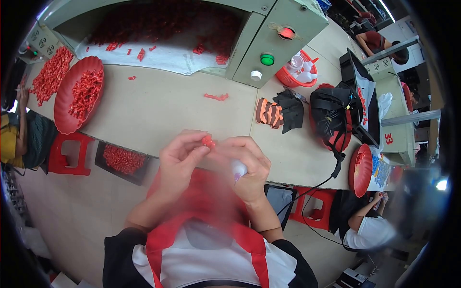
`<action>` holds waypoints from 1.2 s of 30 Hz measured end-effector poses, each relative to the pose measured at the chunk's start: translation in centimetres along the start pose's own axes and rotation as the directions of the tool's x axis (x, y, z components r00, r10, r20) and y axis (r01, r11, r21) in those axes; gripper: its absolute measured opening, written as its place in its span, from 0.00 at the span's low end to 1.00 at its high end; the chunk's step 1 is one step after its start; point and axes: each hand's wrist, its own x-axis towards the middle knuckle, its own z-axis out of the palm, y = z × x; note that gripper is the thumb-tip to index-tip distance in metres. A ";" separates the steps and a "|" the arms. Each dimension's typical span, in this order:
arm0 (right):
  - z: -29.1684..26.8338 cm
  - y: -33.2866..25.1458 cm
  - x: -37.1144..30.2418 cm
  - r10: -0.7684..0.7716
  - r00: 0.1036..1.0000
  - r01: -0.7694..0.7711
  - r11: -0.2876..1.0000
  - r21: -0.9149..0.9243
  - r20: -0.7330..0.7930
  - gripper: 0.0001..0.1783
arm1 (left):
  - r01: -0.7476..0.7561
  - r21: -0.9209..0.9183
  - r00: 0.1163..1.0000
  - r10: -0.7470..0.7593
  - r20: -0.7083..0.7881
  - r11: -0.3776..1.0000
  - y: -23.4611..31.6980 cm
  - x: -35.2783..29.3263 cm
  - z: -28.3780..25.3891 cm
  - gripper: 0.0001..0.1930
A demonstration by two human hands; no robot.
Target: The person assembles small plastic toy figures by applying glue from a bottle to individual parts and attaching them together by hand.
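Note:
My left hand (178,161) pinches a small red plastic piece (208,141) between thumb and fingertips, over the near edge of the table. Close beside it on the right, my right hand (252,168) is closed round a small white squeeze bottle (238,168) with a purplish tip. The fingers of that hand are partly smeared by motion. A longer red piece (216,97) lies on the table beyond my hands, and a smaller red bit (132,78) lies farther left. To the left a red scalloped tray (61,108) holds many similar red pieces.
A pale-green machine (288,43) with lit buttons stands at the back, red pieces on its sheet (158,61). At right are a red basket of bottles (288,79), striped cloth (269,114) and a black bag (331,110) with a cable. Other people sit left and right.

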 end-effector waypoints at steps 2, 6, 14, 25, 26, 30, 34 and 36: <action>0.0 -0.1 0.1 -0.018 1.000 0.019 1.000 -0.023 0.003 0.10 | -0.029 0.003 0.999 0.029 0.032 1.000 -0.1 0.1 -0.1 0.12; -0.1 -0.4 0.4 -0.137 0.990 0.138 0.986 -0.091 0.012 0.09 | -0.110 0.036 0.989 0.106 0.102 0.993 0.1 0.2 -0.3 0.12; -0.1 -0.1 0.4 -0.214 0.977 0.213 0.972 -0.101 0.004 0.09 | -0.163 0.113 0.983 0.152 0.104 0.980 -0.1 -0.2 -0.4 0.14; 0.5 0.7 -0.1 0.048 0.999 -0.045 0.982 0.184 -0.012 0.10 | -0.231 0.264 0.972 0.208 0.112 0.936 -0.6 -0.6 -0.5 0.21; 0.6 0.8 -0.1 0.048 0.999 -0.045 0.982 0.183 -0.012 0.10 | -0.257 0.304 0.966 0.232 0.117 0.917 -0.7 -0.6 -0.5 0.21; 0.8 0.9 -0.3 0.082 0.997 -0.076 0.972 0.222 -0.016 0.10 | -0.272 0.344 0.962 0.252 0.103 0.899 -0.9 -0.6 -0.3 0.21; 0.9 0.9 -0.4 0.099 0.995 -0.093 0.969 0.229 -0.016 0.10 | -0.311 0.414 0.950 0.289 0.117 0.855 -0.7 -0.6 -0.2 0.21; 1.1 0.9 -0.5 0.108 0.994 -0.100 0.966 0.237 -0.020 0.10 | -0.333 0.439 0.942 0.316 0.114 0.835 -0.7 -0.5 -0.2 0.21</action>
